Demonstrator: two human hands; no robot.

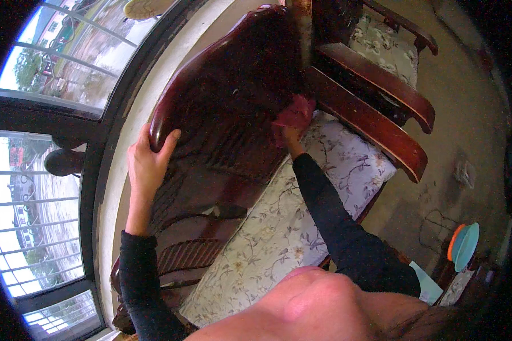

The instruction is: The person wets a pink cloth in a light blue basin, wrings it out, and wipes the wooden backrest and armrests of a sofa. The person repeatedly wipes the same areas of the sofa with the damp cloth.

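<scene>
My left hand (pixel 148 164) grips the curved top rail of a dark wooden settee back (pixel 234 76), thumb in front and fingers behind. In my right hand (pixel 293 135) is a pink-red cloth (pixel 296 111), pressed low against the backrest near the armrest (pixel 367 123). The cloth covers most of my right fingers. Below that hand lies the settee's seat cushion (pixel 277 221), pale with a floral print. Slatted openwork (pixel 190 258) fills the nearer part of the backrest.
Barred windows (pixel 34 204) run along the left behind the settee, with shoes (pixel 64 162) at the sill. Another wooden armchair with a floral cushion (pixel 384 49) adjoins at upper right. A light-blue basin (pixel 467 247) and an orange one (pixel 455 243) stand at right.
</scene>
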